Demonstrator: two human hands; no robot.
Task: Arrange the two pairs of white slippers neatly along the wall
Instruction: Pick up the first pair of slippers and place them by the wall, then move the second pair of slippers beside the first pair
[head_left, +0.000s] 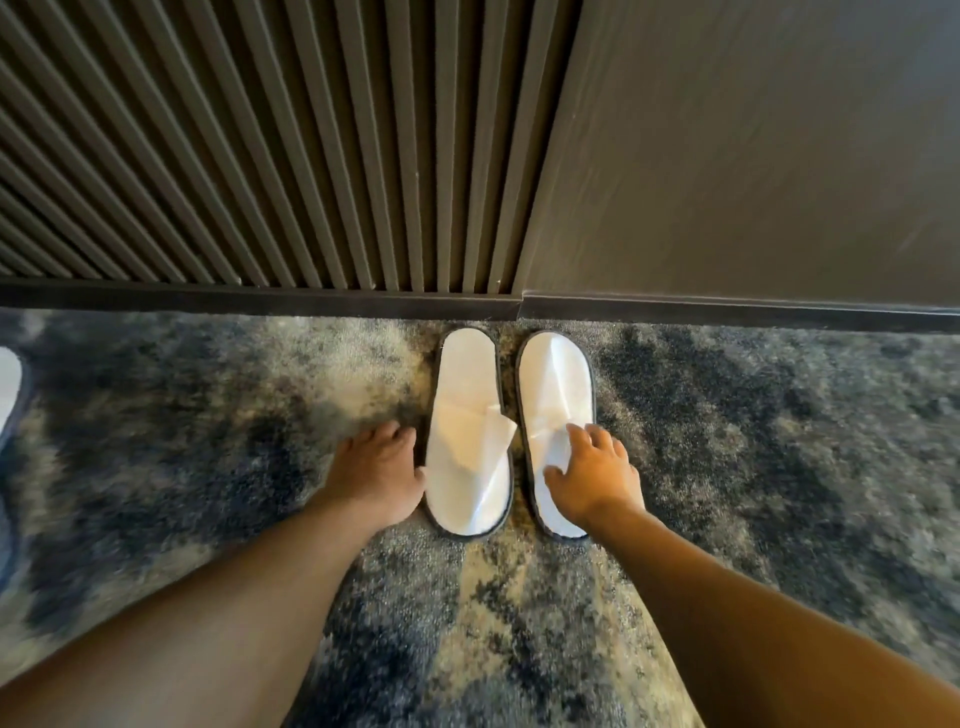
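Two white slippers (511, 431) lie side by side on the carpet (779, 441), far ends near the baseboard (260, 299), left hand (376, 470) touching the left one's edge, right hand (592, 475) spread on the right one, fingers apart.

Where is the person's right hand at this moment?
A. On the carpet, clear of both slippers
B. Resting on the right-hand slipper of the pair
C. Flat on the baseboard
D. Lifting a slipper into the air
B: the right hand lies on the right slipper, which sits flat on the carpet.
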